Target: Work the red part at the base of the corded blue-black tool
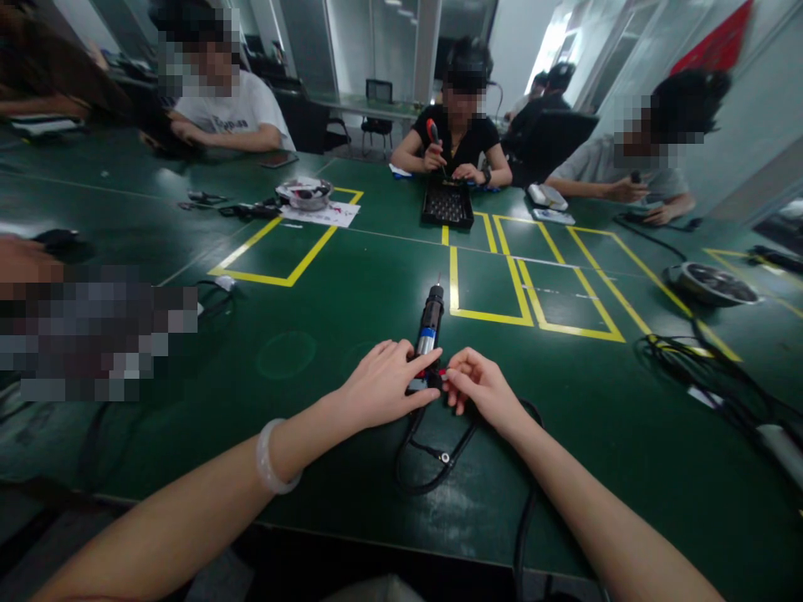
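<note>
An electric screwdriver (430,322) with a black body, a silver and blue band and a thin bit lies on the green table, its bit pointing away from me. My left hand (387,380) holds it near the rear, index finger across the body and thumb lower down. Just right of the rear end, my right hand (480,385) has its thumb and index finger closed on a small red piece (442,373) at the tool's side. Fingers hide most of that piece. A black cable (432,487) loops on the table below both hands.
Yellow tape rectangles (493,318) mark the green table (351,502). Across from me, a person works over a black tray (447,205) of small parts. A bowl (305,194) sits at back left; a round metal dish (715,283) and tangled cables (696,368) lie right.
</note>
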`<state>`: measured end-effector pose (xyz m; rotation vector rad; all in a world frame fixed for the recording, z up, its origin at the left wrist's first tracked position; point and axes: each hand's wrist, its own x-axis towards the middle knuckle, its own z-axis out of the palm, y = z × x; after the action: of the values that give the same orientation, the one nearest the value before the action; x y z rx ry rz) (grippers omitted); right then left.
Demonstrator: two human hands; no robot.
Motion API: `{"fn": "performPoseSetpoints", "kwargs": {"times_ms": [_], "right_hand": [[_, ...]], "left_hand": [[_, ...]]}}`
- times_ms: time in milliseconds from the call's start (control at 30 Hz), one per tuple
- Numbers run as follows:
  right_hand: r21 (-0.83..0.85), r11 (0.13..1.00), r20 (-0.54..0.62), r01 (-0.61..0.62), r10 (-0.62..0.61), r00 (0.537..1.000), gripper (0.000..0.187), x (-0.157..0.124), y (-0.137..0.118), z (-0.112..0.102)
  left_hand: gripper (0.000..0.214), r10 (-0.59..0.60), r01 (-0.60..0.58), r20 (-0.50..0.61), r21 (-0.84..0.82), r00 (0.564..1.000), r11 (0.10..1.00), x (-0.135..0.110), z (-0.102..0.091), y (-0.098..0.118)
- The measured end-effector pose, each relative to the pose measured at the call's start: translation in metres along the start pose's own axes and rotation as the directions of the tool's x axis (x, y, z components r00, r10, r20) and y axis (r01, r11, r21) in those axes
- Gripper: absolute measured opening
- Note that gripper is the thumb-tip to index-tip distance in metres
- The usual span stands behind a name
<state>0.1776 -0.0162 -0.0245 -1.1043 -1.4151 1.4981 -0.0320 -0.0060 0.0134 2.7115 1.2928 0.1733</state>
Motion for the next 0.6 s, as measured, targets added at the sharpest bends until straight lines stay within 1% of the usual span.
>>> {"fn": "performPoseSetpoints", "kwargs": {"times_ms": [67, 167, 367, 600], "right_hand": [[0.061, 0.998, 0.005, -0.028, 0.028, 1.000, 0.034, 0.0013, 0.0000, -0.0012], [0.104, 0.993, 0.014, -0.055, 0.054, 0.998, 0.035, 0.0016, -0.0016, -0.0021], [0.141, 0.986, 0.030, -0.092, 0.089, 0.996, 0.035, 0.0003, -0.0035, -0.0030], [0.186, 0.977, 0.033, -0.099, 0.095, 0.995, 0.036, 0.0014, -0.0009, -0.0048]], "left_hand": [[0.061, 0.004, -0.004, 0.019, -0.014, 1.000, 1.000, 0.0000, -0.0022, -0.0003], [0.061, 0.001, -0.001, 0.020, -0.041, 1.000, 0.999, -0.0002, -0.0008, -0.0022], [0.062, -0.007, 0.008, 0.021, -0.074, 1.000, 0.997, -0.0006, 0.0050, -0.0062], [0.062, -0.033, 0.037, 0.044, -0.093, 0.998, 0.995, -0.0018, 0.0043, -0.0050]]}}
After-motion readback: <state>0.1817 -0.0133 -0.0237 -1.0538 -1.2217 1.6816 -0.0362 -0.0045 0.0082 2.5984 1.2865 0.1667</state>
